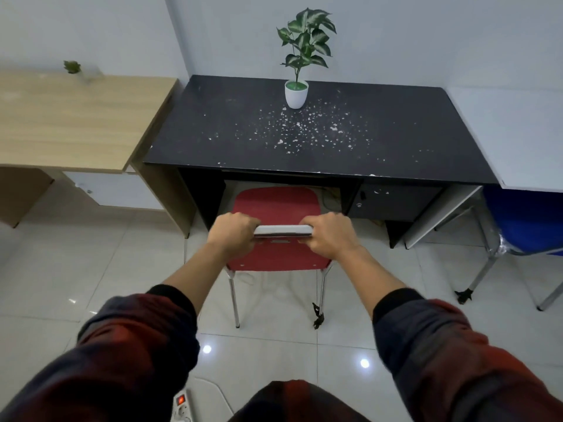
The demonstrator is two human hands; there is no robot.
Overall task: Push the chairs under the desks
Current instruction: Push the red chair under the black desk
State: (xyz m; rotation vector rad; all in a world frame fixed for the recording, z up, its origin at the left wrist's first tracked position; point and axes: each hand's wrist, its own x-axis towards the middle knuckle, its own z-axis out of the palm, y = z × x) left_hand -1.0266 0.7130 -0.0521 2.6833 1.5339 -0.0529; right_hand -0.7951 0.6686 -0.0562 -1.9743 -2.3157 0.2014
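A red chair (pixel 275 205) with chrome legs stands in front of the black desk (pixel 304 138), its seat's front edge just under the desk's lip. My left hand (pixel 233 233) grips the left end of the chair's backrest top. My right hand (pixel 327 234) grips the right end. Both hands are closed around the backrest's pale top edge. A blue chair (pixel 524 220) sits at the far right, partly under a white desk (pixel 518 141).
A potted plant (pixel 297 92) stands at the back of the black desk, with white flecks scattered over the top. A wooden desk (pixel 70 123) adjoins on the left. A power strip (pixel 182 405) and cable lie on the tiled floor near my feet.
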